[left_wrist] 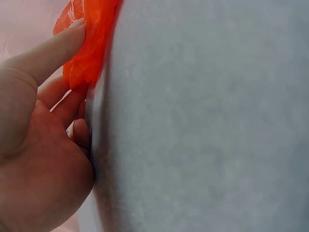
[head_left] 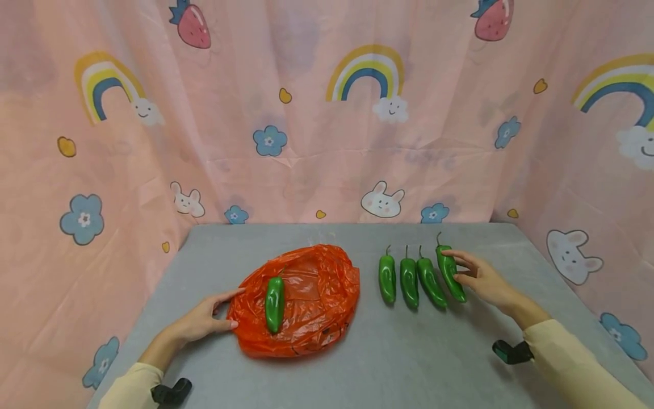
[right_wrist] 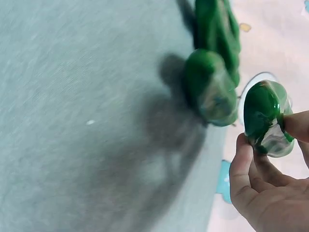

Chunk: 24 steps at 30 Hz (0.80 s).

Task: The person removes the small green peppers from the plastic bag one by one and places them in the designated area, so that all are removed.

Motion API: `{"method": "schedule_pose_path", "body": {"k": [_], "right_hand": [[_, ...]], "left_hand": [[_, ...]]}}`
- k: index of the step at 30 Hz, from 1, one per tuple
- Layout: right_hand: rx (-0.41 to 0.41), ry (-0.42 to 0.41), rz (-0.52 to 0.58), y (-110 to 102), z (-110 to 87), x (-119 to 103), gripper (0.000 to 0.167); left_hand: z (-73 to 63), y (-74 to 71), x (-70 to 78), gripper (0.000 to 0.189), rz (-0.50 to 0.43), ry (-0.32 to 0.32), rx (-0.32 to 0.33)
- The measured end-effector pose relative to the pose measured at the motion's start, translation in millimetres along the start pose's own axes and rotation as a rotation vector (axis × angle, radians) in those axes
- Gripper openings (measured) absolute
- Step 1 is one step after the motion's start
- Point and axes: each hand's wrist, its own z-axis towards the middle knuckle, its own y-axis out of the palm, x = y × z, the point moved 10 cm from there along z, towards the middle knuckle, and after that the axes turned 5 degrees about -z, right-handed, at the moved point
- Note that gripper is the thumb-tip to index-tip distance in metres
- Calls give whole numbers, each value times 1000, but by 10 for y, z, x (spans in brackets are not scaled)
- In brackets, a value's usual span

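My right hand [head_left: 482, 278] pinches the rightmost green chili pepper [head_left: 449, 275] between thumb and fingers. Seen from the right wrist, that pepper [right_wrist: 263, 113] is raised off the table, with its rounded end toward the camera. Three more green peppers [head_left: 409, 283] lie side by side just left of it. On the left, a crumpled orange-red plastic bag [head_left: 327, 318] is spread out, and a single green pepper [head_left: 275, 304] lies on it. My left hand [head_left: 196, 321] touches the bag's left edge with thumb and index finger spread apart; in the left wrist view the thumb overlaps the bag [left_wrist: 94, 53].
All of this is on a grey table [head_left: 388, 363]. A pink patterned curtain [head_left: 306, 170] hangs behind the table and along both sides. Each wrist carries a small black camera, one by the left sleeve [head_left: 174, 392], one by the right [head_left: 511, 352].
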Motion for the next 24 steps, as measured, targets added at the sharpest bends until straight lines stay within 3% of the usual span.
{"method": "schedule_pose_path", "body": {"k": [9, 24], "right_hand": [[-10, 17, -18, 64, 41, 260, 52], [-3, 17, -66, 155, 65, 320, 53]], "left_hand": [[13, 2, -15, 75, 3, 7, 0], [-6, -6, -19, 75, -18, -18, 4]]}}
